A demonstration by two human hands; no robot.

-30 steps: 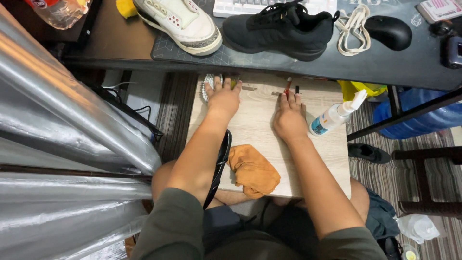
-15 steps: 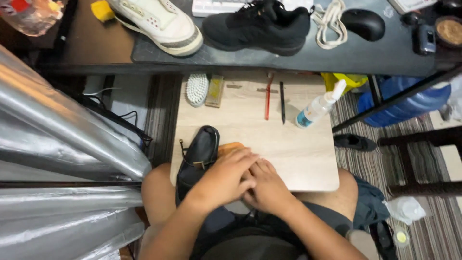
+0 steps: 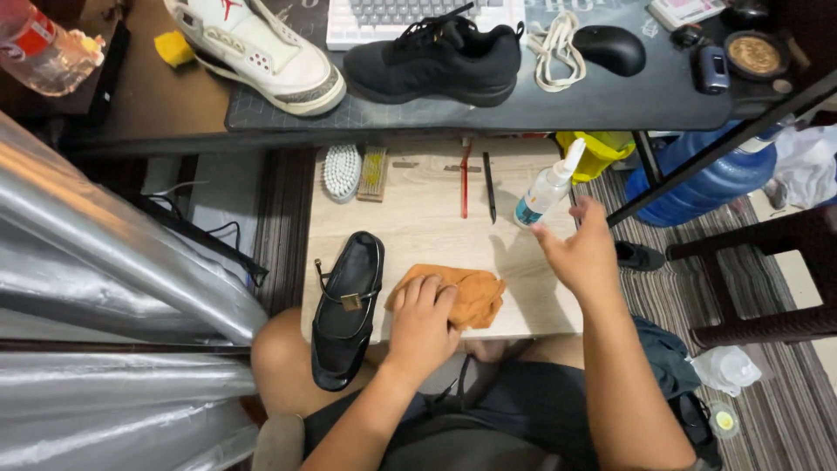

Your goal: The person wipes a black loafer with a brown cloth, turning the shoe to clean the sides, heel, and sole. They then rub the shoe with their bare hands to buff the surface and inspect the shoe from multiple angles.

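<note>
Nearest the camera, the person's lap shows dark shorts, with a pale wooden board point(image 3: 418, 218) resting across the knees. The left hand point(image 3: 423, 324) lies flat on a crumpled orange cloth point(image 3: 471, 292) at the board's near edge, fingers spread over the soft folds and pressing rather than pinching. Just to the left of the cloth, a black strapped shoe point(image 3: 347, 305) with a small metal buckle lies lengthwise, its heel hanging off the board over the thigh.

The right hand point(image 3: 580, 253) hovers open above the board's right side, fingers loosely spread and holding nothing, its fingertips near a small plastic spray bottle point(image 3: 547, 187). The bottle (white nozzle, clear body, blue label) leans tilted at the board's far right corner; how much liquid it holds I cannot tell.

Farther along the board lie a thin red tool point(image 3: 465, 179) and a thin black tool point(image 3: 489, 185), side by side and apart from each other. At the far left corner sit an oval brush with white bristles point(image 3: 342, 170) and a small wooden brush point(image 3: 374, 173), touching or nearly so.

Beyond, a dark desk point(image 3: 610, 100) carries a white sneaker point(image 3: 261, 57), a black sneaker point(image 3: 436, 65), a coil of cream laces point(image 3: 549, 52) and a black mouse point(image 3: 610, 48). A blue water jug point(image 3: 697, 187) stands on the floor to the right.
</note>
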